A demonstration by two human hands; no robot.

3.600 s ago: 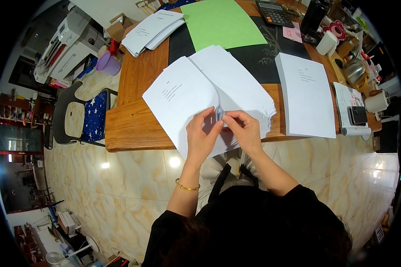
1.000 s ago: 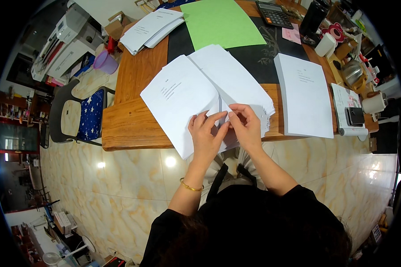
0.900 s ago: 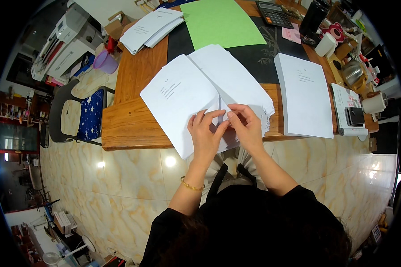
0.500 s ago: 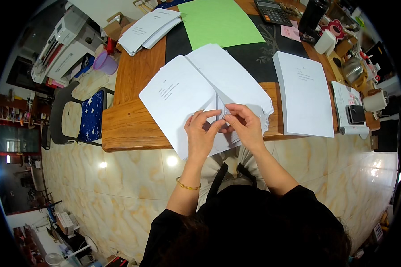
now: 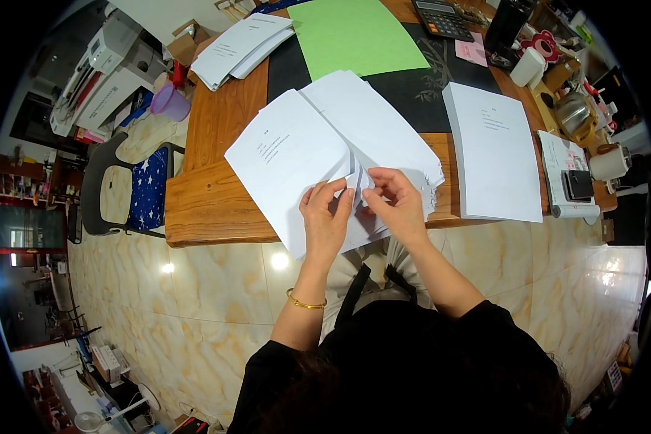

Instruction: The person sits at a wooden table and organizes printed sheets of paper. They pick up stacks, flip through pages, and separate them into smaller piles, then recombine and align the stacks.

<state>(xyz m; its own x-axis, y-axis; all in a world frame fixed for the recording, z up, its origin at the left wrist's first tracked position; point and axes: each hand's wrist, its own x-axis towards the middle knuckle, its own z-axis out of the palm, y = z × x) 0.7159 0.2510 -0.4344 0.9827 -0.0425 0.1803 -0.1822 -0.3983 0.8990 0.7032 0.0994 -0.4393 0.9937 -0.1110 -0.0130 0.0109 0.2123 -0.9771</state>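
Two overlapping groups of white paper lie at the table's near edge: printed sheets (image 5: 275, 148) on the left and a fanned stack of paper (image 5: 372, 119) on the right. Where they meet, the near corners are bent upward. My left hand (image 5: 325, 215) pinches a lifted corner of the printed sheets between thumb and fingers. My right hand (image 5: 396, 206) is closed on the neighbouring corner of the fanned stack, its thumb and forefinger together. A narrow gap shows between the two hands. How many sheets each pinch holds cannot be made out.
A thick paper stack (image 5: 495, 152) stands to the right, beside a clipboard (image 5: 560, 173) with a black phone-like object. Farther back are a green sheet (image 5: 358, 40), more printed papers (image 5: 242, 47), a calculator (image 5: 443, 19) and a black bottle (image 5: 510, 25). A chair (image 5: 150, 192) stands left.
My fingertips, close together before, have moved slightly apart. The paper corners between them have separated a little. The rest stays in place.
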